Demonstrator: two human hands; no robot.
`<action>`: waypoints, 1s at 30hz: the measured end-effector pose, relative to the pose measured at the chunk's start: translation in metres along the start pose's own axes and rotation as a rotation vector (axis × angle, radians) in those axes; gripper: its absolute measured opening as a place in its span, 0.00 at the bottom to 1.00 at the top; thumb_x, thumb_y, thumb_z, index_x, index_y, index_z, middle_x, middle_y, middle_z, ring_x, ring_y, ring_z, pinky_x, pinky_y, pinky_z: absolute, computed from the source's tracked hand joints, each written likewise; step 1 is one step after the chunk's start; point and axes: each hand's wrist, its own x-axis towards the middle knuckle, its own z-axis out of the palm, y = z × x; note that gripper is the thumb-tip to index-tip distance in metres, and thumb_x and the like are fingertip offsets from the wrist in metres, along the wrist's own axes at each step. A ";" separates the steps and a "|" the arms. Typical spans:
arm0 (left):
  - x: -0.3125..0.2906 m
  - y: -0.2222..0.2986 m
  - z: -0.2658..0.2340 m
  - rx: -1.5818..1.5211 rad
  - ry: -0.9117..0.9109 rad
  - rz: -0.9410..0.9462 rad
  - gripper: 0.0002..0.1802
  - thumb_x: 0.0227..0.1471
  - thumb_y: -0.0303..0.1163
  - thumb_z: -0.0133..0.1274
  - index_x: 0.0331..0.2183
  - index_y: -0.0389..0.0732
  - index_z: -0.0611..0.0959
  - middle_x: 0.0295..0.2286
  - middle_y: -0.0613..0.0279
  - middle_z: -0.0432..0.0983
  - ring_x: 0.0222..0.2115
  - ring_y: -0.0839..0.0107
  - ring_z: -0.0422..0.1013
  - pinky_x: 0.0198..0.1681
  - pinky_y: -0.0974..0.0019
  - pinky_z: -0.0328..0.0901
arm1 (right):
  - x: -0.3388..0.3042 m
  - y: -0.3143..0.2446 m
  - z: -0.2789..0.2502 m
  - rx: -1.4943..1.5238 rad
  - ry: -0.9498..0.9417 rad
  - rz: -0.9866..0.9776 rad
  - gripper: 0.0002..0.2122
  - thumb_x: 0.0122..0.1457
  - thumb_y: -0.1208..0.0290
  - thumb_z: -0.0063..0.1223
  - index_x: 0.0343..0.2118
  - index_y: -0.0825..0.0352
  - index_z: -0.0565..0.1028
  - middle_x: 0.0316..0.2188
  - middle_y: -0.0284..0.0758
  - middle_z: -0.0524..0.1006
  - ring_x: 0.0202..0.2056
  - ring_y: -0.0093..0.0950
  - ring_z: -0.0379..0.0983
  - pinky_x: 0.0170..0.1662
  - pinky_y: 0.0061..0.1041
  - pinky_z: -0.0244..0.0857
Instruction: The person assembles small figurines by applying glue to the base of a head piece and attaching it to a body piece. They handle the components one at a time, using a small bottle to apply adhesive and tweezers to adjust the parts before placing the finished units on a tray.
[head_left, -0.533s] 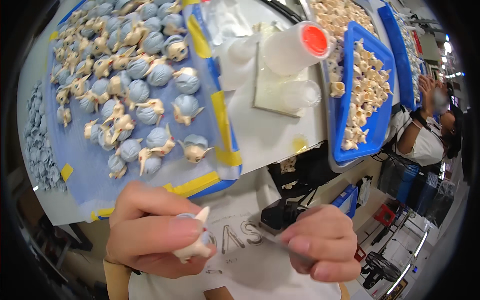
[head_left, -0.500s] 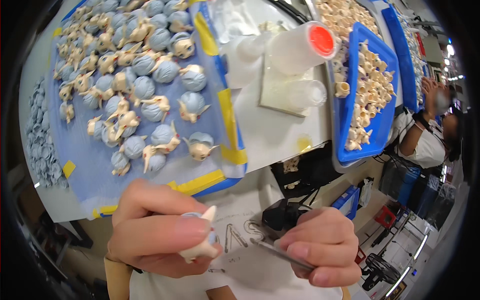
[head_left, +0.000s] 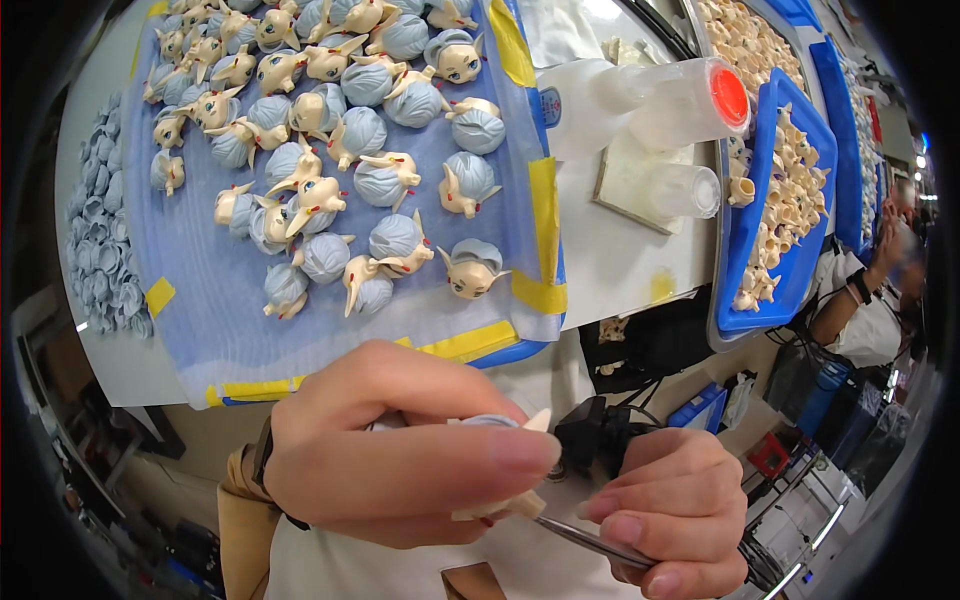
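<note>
Gripping a capped doll head [head_left: 497,508] at six o'clock in my left hand [head_left: 400,455], metal tool [head_left: 592,541] pinched in my right hand [head_left: 685,505], I judge many capped heads [head_left: 365,195] at ten done; uncapped pale pieces [head_left: 790,205] at two seem left.

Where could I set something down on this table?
The white tabletop, yellow stain aside, is bare between the taped tray and blue bin, nearer than the pale slab. So is a strip of the tray between the doll heads and its near tape. Crowded: the tray's far part, the bin, the blue pile.
</note>
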 end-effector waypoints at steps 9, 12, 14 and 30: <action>-0.002 0.004 -0.001 -0.033 -0.007 -0.063 0.34 0.26 0.26 0.68 0.39 0.42 0.69 0.30 0.41 0.72 0.23 0.67 0.72 0.25 0.71 0.67 | 0.012 0.001 0.006 -0.009 0.001 0.020 0.09 0.50 0.79 0.47 0.34 0.71 0.64 0.24 0.43 0.72 0.22 0.30 0.70 0.19 0.20 0.67; -0.003 0.004 0.000 -0.041 -0.006 -0.063 0.34 0.27 0.26 0.68 0.39 0.42 0.69 0.30 0.41 0.72 0.23 0.67 0.73 0.26 0.71 0.67 | 0.010 0.000 0.004 0.001 -0.008 0.029 0.09 0.50 0.79 0.47 0.35 0.71 0.64 0.24 0.43 0.72 0.22 0.30 0.70 0.18 0.20 0.67; -0.003 0.004 0.000 -0.046 -0.004 -0.065 0.33 0.27 0.25 0.68 0.39 0.42 0.69 0.30 0.41 0.72 0.23 0.67 0.73 0.26 0.71 0.67 | 0.006 -0.001 0.002 0.004 -0.017 0.042 0.09 0.50 0.79 0.47 0.35 0.71 0.64 0.24 0.43 0.72 0.22 0.30 0.70 0.18 0.20 0.67; -0.003 0.000 0.002 -0.036 0.026 -0.015 0.34 0.26 0.26 0.68 0.40 0.41 0.70 0.30 0.41 0.72 0.22 0.68 0.71 0.24 0.72 0.66 | 0.007 -0.003 0.002 -0.012 -0.009 0.056 0.09 0.49 0.79 0.47 0.34 0.71 0.64 0.23 0.42 0.71 0.21 0.30 0.69 0.17 0.20 0.66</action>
